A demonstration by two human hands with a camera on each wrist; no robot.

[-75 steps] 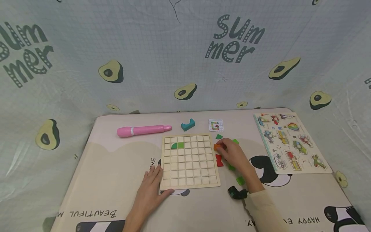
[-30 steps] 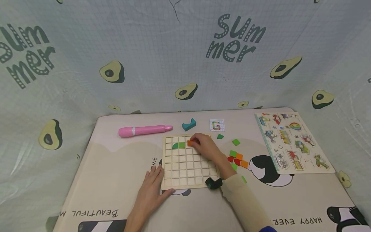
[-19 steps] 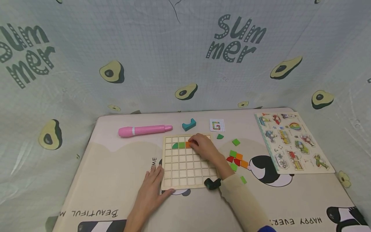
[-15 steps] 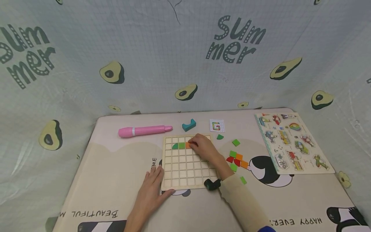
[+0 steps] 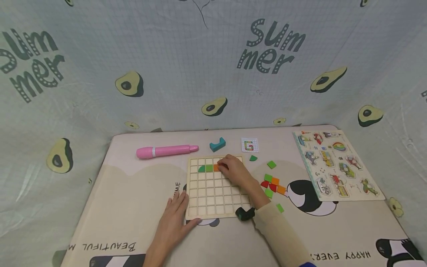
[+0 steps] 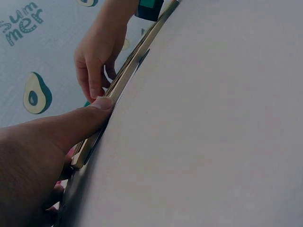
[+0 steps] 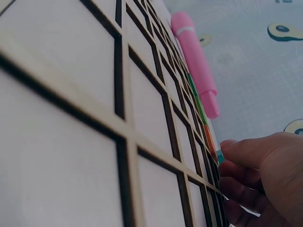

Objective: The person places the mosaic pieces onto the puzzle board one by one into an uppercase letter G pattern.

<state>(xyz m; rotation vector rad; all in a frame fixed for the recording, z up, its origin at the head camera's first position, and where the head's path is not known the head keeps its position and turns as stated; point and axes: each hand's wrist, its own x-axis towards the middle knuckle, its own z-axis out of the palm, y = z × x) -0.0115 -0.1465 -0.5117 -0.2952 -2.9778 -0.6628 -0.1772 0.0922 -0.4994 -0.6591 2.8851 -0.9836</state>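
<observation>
A wooden grid board (image 5: 210, 201) lies in the middle of the table. In its second row, a dark green quarter-round tile (image 5: 201, 169), a light green square tile (image 5: 209, 168) and an orange square tile (image 5: 215, 168) sit side by side. My right hand (image 5: 235, 171) pinches the orange tile at its right side, the fingertips covering part of it. My left hand (image 5: 171, 218) rests at the board's near left corner, fingers straight along the left side. In the left wrist view its thumb (image 6: 85, 122) presses on the board's near edge.
Loose green, red and orange tiles (image 5: 275, 181) lie right of the board. Behind it are a pattern card (image 5: 250, 145), a teal block (image 5: 217, 144) and a pink pen-shaped thing (image 5: 166, 151). A picture puzzle board (image 5: 337, 165) lies far right.
My right hand has carried the orange tile from the loose tiles leftward onto the board, beside the light green square. Over the last half second it stays there. My left hand has not moved.
</observation>
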